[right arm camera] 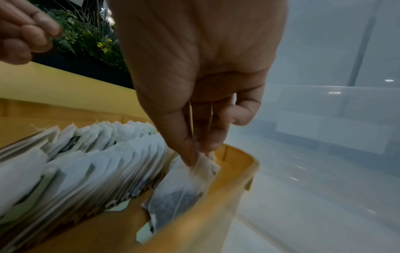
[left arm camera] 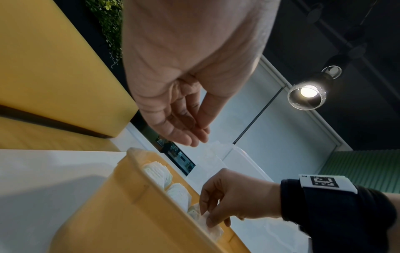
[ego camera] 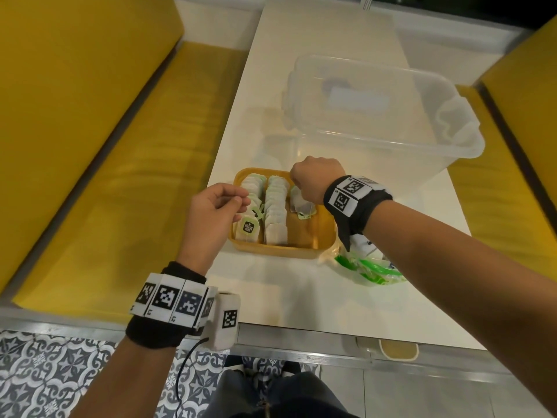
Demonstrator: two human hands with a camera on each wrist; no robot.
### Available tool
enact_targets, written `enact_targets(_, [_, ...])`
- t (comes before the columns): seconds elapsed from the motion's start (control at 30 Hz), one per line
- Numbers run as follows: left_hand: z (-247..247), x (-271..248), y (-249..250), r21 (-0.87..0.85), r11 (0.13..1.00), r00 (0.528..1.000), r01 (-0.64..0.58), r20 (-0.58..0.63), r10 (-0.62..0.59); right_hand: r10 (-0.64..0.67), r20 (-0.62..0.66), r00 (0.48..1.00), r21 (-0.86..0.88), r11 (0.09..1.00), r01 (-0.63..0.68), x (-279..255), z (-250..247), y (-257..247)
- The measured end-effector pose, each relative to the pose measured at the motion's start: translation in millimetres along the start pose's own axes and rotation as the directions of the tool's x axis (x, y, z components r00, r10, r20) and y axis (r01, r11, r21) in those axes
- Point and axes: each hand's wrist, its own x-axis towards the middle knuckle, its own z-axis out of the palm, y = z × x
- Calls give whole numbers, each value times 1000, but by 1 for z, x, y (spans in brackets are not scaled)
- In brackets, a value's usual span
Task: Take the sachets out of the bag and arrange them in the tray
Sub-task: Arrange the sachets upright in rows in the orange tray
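A yellow tray near the table's front edge holds two packed rows of white sachets and a third row with only a few. My right hand reaches down into the tray's far right corner and pinches the top of one sachet between thumb and fingers. That sachet stands against the tray wall. My left hand hovers above the left row with its fingers loosely curled and nothing visible in them. The clear bag with green printing lies right of the tray, partly under my right forearm.
A big clear plastic storage box stands just behind the tray on the white table. Yellow benches run along both sides. The table's front edge is close to my body.
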Motion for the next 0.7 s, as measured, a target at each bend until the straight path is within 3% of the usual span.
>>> enact_targets(0.53, [-3,-4,1,13,1000,1000,-12,-4,12,-67,7,998,13,998,67,0,2,-8])
enact_targets(0.7, [-6,-5,-2,-3,1000,1000,-11,-10,11,-35,-66,997,72,997,40,-2,2,-1])
